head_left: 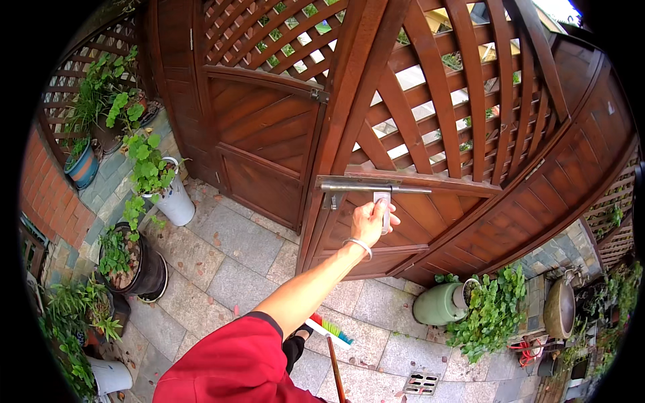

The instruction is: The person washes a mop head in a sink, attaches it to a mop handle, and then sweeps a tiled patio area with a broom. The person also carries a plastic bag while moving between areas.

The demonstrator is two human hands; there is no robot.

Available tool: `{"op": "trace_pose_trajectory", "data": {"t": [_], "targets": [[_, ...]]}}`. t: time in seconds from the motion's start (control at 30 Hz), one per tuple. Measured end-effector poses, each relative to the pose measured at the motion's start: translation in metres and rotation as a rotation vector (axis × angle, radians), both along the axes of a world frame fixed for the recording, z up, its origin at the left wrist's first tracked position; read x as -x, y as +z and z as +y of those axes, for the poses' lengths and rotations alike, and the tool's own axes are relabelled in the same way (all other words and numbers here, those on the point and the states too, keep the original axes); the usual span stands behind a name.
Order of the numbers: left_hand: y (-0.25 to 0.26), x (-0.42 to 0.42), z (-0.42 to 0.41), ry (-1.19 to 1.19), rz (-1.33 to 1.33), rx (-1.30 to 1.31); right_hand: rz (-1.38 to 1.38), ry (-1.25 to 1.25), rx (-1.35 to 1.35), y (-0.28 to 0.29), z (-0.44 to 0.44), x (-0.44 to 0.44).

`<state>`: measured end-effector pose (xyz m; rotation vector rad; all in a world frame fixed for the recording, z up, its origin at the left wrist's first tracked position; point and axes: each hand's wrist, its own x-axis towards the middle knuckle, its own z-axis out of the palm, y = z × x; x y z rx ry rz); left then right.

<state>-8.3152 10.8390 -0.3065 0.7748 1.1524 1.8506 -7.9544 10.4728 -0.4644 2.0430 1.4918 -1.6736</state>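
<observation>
My left hand (370,221) grips the flat metal handle (386,227) of a steel slide bolt (355,187), its thumb pressed on the plate. The bolt lies horizontally across the right leaf of a brown wooden gate (403,206) with lattice on top. Beside it stands the left gate leaf (262,126), with a small metal fitting (318,94) at its edge. Below my forearm is a broom with red, green and blue bristles (331,328); its wooden handle (335,370) runs out of the bottom of the view. My right hand is out of view.
Stone paving (242,242) with scattered leaves covers the ground. On the left stand a white planter (176,204) and a dark pot (146,274). To the right are a green gas cylinder (436,306), a leafy plant (486,317), a stone basin (559,307) and a drain grate (422,383).
</observation>
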Motion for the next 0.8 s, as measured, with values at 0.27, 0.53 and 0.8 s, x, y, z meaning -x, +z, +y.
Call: {"op": "trace_pose_trajectory", "data": {"t": [0.27,0.53,0.8], "targets": [[-0.018,-0.169,-0.138,-0.034,0.201,-0.002,0.424,-0.054,0.222,0.059,-0.056,0.056],[-0.012,-0.199,-0.225,-1.029,1.758,-1.064,0.331,0.047,0.189,0.034,-0.037,0.086],[-0.070,-0.163,-0.161,-1.153,0.886,-1.123,-0.007,-0.006,0.107,0.022,0.088,0.138]]}}
